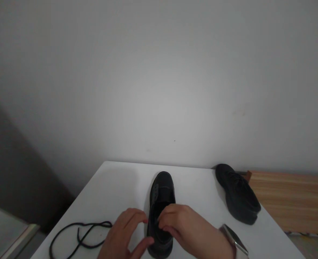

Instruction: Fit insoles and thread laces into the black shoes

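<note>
A black shoe (pixel 163 183) stands on the white table (pixel 121 190), its toe pointing toward the wall. Its eyelet flap shows on the left side with no lace through it. My right hand (pixel 177 221) reaches over the shoe's opening with the fingers pinched together; what they hold, if anything, is hidden. At the heel's left side is my left hand (pixel 129 230), thumb and fingers spread, their tips at or just against the shoe's edge. A loose black shoelace (pixel 80 242) lies in curves to the left of that hand.
A second black shoe (pixel 238 194), laced, sits at the table's right edge. Behind the table rises a pale wall (pixel 159 90). A wood-grain board (pixel 291 201) is beyond the right edge, and a white panel edge (pixel 18 241) is at lower left.
</note>
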`<state>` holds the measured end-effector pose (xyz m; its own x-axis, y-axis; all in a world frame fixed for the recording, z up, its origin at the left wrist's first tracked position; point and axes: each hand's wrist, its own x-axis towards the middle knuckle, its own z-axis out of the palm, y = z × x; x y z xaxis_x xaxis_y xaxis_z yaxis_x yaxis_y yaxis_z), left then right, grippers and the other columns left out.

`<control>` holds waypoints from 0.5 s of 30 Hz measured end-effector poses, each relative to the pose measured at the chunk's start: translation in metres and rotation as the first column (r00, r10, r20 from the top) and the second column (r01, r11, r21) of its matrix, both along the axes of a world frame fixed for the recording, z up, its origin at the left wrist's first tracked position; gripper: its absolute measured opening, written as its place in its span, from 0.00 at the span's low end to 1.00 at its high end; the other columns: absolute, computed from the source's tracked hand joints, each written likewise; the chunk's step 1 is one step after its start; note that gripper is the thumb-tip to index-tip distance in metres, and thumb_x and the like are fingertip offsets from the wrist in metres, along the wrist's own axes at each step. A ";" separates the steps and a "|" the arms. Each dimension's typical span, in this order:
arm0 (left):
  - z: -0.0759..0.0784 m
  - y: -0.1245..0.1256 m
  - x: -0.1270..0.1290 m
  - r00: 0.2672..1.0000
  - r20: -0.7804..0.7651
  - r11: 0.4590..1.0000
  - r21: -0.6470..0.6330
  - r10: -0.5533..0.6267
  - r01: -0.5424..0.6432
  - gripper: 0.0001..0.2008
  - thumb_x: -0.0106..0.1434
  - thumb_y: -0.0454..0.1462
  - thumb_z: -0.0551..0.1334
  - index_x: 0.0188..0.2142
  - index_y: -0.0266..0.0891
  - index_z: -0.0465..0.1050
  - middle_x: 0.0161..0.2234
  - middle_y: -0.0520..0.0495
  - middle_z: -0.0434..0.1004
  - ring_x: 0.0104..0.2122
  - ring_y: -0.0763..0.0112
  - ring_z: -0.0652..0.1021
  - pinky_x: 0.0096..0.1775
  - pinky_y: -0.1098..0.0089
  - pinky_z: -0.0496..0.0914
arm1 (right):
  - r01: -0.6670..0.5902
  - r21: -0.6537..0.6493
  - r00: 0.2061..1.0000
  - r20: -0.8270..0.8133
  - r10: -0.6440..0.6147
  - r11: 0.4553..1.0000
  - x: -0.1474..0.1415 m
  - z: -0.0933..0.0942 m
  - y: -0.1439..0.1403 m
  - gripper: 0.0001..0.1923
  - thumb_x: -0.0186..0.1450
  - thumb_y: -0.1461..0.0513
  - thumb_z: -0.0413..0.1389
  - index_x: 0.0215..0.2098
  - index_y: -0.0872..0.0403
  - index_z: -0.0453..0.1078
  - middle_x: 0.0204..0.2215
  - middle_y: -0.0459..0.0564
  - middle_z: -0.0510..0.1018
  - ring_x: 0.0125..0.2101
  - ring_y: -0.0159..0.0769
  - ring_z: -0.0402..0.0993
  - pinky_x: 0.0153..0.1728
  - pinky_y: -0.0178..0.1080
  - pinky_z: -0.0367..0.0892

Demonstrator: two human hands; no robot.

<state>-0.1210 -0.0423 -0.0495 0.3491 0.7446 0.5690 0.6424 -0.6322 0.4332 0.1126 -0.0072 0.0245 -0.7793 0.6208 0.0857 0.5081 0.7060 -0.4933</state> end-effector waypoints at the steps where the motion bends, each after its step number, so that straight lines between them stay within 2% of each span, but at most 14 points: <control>1: -0.009 -0.002 0.008 0.998 0.043 0.999 0.008 -0.035 0.034 0.20 0.63 0.47 0.66 0.51 0.45 0.67 0.44 0.43 0.78 0.43 0.61 0.81 0.44 0.66 0.77 | -0.079 0.012 0.989 0.128 0.077 0.997 -0.005 0.002 0.006 0.11 0.67 0.72 0.54 0.35 0.56 0.78 0.38 0.51 0.84 0.41 0.36 0.80 0.42 0.33 0.71; 3: -0.030 -0.004 0.021 0.994 0.094 0.998 -0.025 -0.050 0.053 0.35 0.57 0.49 0.70 0.58 0.42 0.60 0.52 0.36 0.74 0.51 0.53 0.78 0.49 0.60 0.76 | -0.219 0.063 0.915 0.359 0.182 0.974 -0.015 0.000 0.020 0.09 0.67 0.70 0.56 0.35 0.56 0.79 0.35 0.51 0.85 0.38 0.39 0.81 0.38 0.34 0.71; 5: -0.049 -0.007 0.031 0.992 0.127 0.995 -0.101 -0.003 0.016 0.41 0.55 0.45 0.73 0.62 0.40 0.56 0.57 0.31 0.68 0.57 0.47 0.73 0.54 0.53 0.73 | -0.310 0.121 0.844 0.491 0.215 0.943 -0.023 -0.006 0.031 0.08 0.67 0.68 0.57 0.35 0.55 0.79 0.33 0.51 0.85 0.35 0.40 0.82 0.31 0.35 0.69; 9: -0.071 -0.012 0.044 0.979 0.167 0.984 -0.154 0.119 -0.093 0.37 0.56 0.41 0.72 0.61 0.39 0.59 0.58 0.28 0.66 0.59 0.45 0.72 0.57 0.50 0.71 | -0.364 0.176 0.803 0.556 0.212 0.915 -0.033 -0.025 0.040 0.08 0.66 0.68 0.57 0.34 0.57 0.78 0.30 0.53 0.84 0.29 0.42 0.82 0.21 0.37 0.63; 15: -0.080 -0.010 0.043 0.976 0.193 0.986 -0.153 0.101 -0.072 0.34 0.59 0.48 0.69 0.60 0.40 0.61 0.59 0.29 0.65 0.58 0.45 0.72 0.56 0.50 0.71 | -0.373 0.265 0.827 0.529 0.189 0.889 -0.034 -0.044 0.035 0.06 0.67 0.66 0.57 0.36 0.59 0.77 0.33 0.54 0.83 0.33 0.43 0.80 0.21 0.40 0.66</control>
<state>-0.0779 -0.0527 -0.1293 0.1704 0.8465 0.5045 0.5833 -0.4993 0.6407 0.0788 0.0276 -0.0190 -0.9119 0.3692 -0.1790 0.3648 0.9293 0.0582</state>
